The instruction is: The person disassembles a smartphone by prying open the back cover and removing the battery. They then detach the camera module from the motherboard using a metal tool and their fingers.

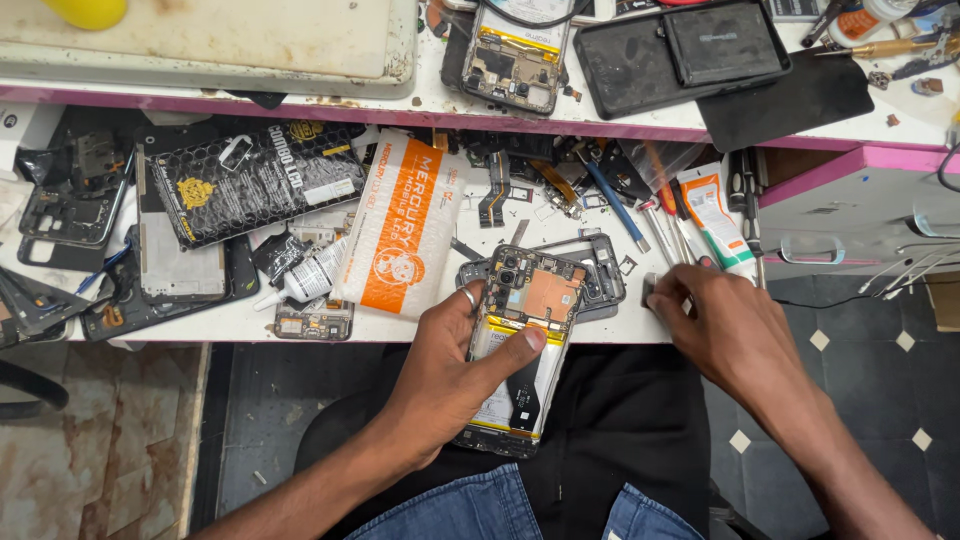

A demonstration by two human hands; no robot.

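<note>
Nearest, left hand: fingers wrapped round the opened phone, thumb laid across its bare battery, ring on one finger.
Opened phone: held over the lap, its top end overlapping the shelf edge; back cover off.
Handling: probably light and stiff, but fragile; exposed board and ribbon cable, so the side rims look the safest hold.
Right hand: just right of the phone, fingers curled down onto a small grey piece at the shelf edge.
Beyond the phone: orange-and-white pouch, glue tube, tools; cluttered, with little open room.
</note>
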